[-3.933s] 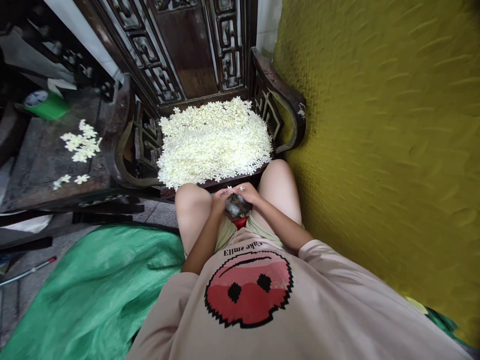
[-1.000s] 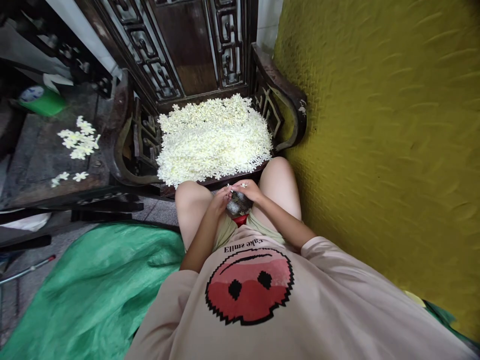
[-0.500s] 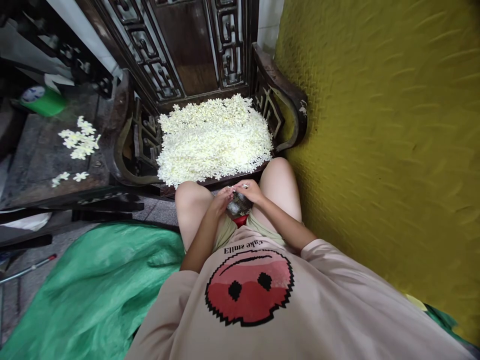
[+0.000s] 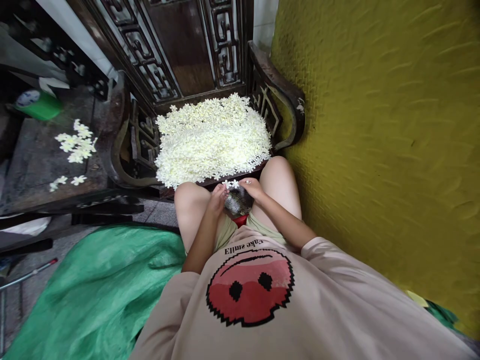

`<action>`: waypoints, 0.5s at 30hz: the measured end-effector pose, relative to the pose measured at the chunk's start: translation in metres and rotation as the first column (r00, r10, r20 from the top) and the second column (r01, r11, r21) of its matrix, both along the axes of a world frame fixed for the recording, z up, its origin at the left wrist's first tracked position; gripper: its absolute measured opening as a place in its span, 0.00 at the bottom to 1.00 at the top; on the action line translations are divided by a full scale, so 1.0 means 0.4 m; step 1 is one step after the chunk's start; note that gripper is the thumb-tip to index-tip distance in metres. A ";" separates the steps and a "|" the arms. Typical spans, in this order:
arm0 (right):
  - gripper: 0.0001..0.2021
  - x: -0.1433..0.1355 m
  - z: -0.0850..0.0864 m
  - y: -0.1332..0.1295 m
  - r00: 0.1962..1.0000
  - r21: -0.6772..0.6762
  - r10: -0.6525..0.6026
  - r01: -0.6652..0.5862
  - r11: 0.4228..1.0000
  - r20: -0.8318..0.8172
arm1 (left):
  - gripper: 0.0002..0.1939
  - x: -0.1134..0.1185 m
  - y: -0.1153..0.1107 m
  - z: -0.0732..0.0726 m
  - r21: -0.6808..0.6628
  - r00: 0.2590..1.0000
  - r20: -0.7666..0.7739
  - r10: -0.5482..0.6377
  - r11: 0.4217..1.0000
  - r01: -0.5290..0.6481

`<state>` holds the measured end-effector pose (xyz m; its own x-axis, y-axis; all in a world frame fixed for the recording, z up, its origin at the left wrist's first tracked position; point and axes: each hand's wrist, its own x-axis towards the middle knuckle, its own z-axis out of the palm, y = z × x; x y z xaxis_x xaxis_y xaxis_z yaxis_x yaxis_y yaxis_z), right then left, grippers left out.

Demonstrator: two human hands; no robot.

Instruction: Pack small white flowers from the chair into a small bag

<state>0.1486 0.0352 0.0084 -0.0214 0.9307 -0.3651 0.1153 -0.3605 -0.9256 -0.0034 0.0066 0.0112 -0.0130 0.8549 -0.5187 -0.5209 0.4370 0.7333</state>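
Observation:
My left hand (image 4: 217,199) is closed in a pinch just above my knees. Opposite it, my right hand (image 4: 252,187) pinches too, with a bit of white at its fingertips. Between the two sets of fingers, small white flowers (image 4: 230,184) show in a short row; whether a thread or wire joins them is too small to see. Just beyond my hands, a thick heap of white flowers (image 4: 213,142) covers the seat of a carved dark wooden chair (image 4: 277,75). Below my hands, a speckled, shiny surface shows between my legs.
To the left, a dark wooden seat or table (image 4: 33,155) bears a few loose flowers (image 4: 78,142) and a green roll of tape (image 4: 39,104). Green sheeting (image 4: 101,280) lies at my left side. A yellow textured sheet (image 4: 375,150) rises close on my right.
My hands have moved apart from nearly touching, and white flowers now show between them. The view has shifted slightly.

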 end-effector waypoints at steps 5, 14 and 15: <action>0.07 -0.014 -0.003 -0.010 0.994 -0.026 0.090 -0.091 0.995 -0.054 | 0.19 0.009 -0.005 -0.031 0.011 0.986 -0.158 -0.059 0.998 0.061; 0.15 -0.014 0.013 -0.008 0.981 -0.042 0.124 -0.131 0.990 -0.150 | 0.18 0.010 -0.002 -0.046 0.054 0.968 -0.249 0.009 0.999 0.005; 0.16 -0.015 0.013 -0.009 0.980 -0.029 0.126 -0.132 0.991 -0.155 | 0.17 0.010 -0.003 -0.045 0.060 0.966 -0.257 0.012 0.998 0.004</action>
<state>0.1427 0.0317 0.0135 -0.1983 0.9016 -0.3843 0.0219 -0.3879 -0.9214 0.0005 0.0053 -0.0066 -0.1428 0.8835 -0.4461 -0.3133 0.3872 0.8671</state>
